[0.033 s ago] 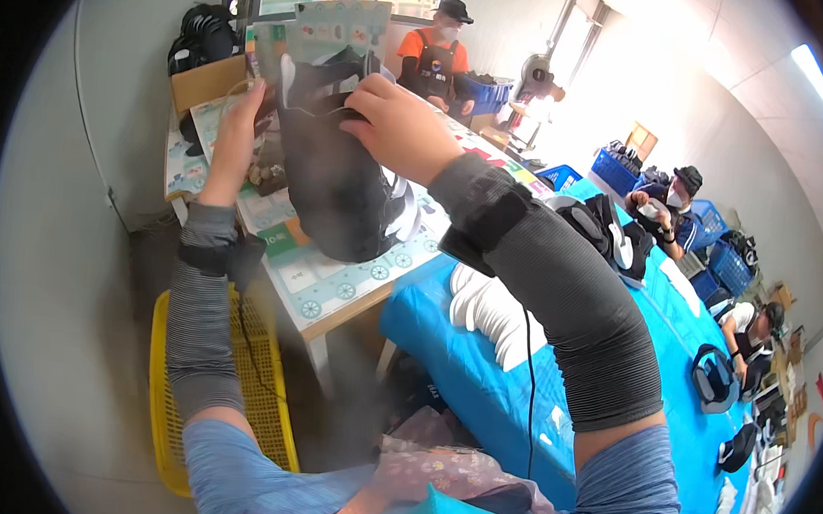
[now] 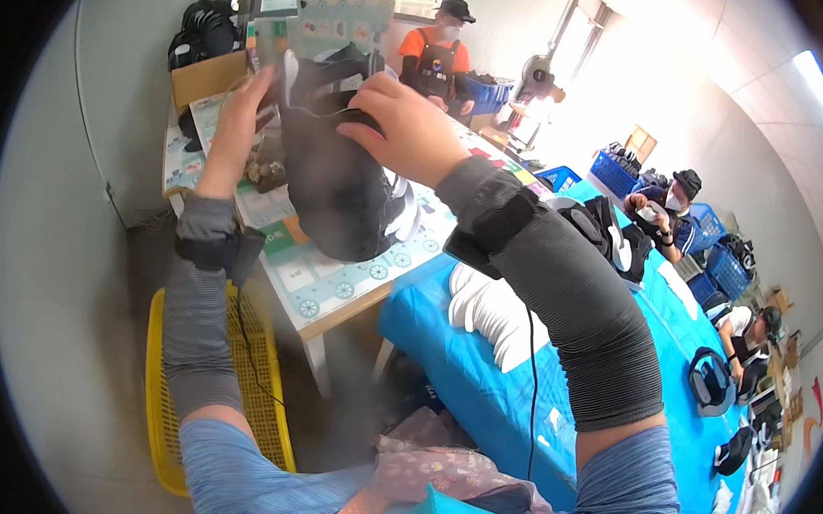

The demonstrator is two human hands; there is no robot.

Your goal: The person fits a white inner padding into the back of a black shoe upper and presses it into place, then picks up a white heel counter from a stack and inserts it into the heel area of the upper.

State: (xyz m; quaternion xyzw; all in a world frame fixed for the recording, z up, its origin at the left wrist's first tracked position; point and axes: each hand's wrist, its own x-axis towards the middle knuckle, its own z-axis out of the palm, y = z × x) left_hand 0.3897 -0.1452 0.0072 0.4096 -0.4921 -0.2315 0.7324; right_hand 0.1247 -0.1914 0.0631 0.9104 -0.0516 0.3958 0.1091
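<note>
My right hand is closed, thumb and fingers pinching the upper edge of a black cap-like cloth piece. A pale thread or edge runs beside its thumb. At the left side of that piece my left hand is raised, its fingers curled toward the edge and partly hidden, with a thin pale cord near it. Directly below is a large rounded black body, with shiny white parts on its right side; its kind is blurred by haze. The cloth piece and this body overlap, and I cannot tell where one ends.
A patterned white table lies under my hands. To the right, a blue-covered table carries white crescent pieces and black-and-white caps. A yellow basket stands at lower left. A black cable hangs nearby. Several people sit beyond.
My right hand has shifted very slightly, its fingers still at the cloth edge. My left hand has turned a little at the left side of the piece.
</note>
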